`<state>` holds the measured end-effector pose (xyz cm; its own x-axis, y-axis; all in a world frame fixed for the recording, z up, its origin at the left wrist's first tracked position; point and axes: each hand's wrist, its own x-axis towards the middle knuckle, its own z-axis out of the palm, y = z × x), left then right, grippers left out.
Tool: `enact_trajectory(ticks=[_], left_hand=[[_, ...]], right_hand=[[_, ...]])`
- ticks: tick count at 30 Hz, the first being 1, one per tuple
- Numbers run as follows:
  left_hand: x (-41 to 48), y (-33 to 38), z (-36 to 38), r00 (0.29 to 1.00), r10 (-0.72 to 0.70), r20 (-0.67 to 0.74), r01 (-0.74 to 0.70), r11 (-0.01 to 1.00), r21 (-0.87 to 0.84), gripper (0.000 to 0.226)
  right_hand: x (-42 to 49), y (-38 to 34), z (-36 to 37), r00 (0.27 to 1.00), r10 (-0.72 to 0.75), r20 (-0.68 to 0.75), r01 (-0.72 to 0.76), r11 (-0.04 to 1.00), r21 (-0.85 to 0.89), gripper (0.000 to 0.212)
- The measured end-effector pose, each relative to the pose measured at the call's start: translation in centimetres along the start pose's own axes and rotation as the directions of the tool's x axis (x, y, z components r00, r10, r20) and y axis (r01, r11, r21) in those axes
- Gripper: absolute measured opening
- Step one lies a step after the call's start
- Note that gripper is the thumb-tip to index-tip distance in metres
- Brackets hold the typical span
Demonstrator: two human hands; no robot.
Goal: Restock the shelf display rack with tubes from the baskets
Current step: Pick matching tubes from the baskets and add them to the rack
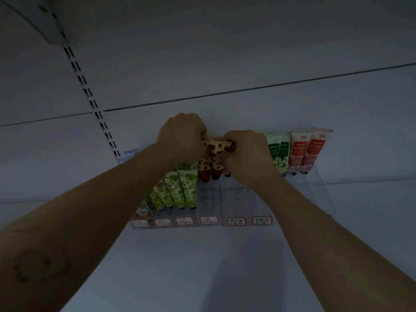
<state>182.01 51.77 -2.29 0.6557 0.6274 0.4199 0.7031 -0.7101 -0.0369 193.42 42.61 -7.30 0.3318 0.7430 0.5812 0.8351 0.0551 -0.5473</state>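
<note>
1. Left hand and right hand both grasp one cream plastic tube with red fruit print, fingers curled round its ends.
2. The tube lies crosswise between the hands, above the back of the clear plastic display rack. It probably needs turning cap-down to match the stocked ones.
3. The rack sits on the white shelf and slopes toward the red-bordered price labels, likely so tubes slide forward.
4. Matching red-print cream tubes stand in the lane just below the hands, so that lane is the likely target.
5. Green leaf-print tubes fill the left lanes. Green-and-white tubes and pink-red tubes sit far right.
6. The middle lanes look bare, so the restock is judged partly done.
7. No baskets are in view.
</note>
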Motion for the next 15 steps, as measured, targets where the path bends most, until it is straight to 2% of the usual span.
enact_trajectory(ticks=[3,7,12,15], left_hand=[[1.5,0.2,-0.9,0.985,-0.061,0.163,0.067,0.997,-0.030,0.012],[2.8,0.3,-2.6,0.897,-0.037,0.441,0.101,0.987,-0.123,0.027],[2.2,-0.4,-2.7,0.933,0.120,0.340,-0.098,0.992,-0.082,0.027],[1.3,-0.6,-2.6,0.948,0.170,0.270,-0.167,0.985,-0.035,0.025]], right_hand=[[0.0,0.0,-0.1,1.000,0.010,-0.017,-0.010,1.000,0.011,0.016],[0.0,0.3,-0.1,0.999,0.045,-0.013,-0.045,0.999,0.006,0.016],[0.3,0.3,-0.1,1.000,0.026,0.009,-0.025,0.999,-0.030,0.016],[0.2,0.1,-0.1,1.000,-0.019,0.022,0.020,0.999,-0.047,0.014]])
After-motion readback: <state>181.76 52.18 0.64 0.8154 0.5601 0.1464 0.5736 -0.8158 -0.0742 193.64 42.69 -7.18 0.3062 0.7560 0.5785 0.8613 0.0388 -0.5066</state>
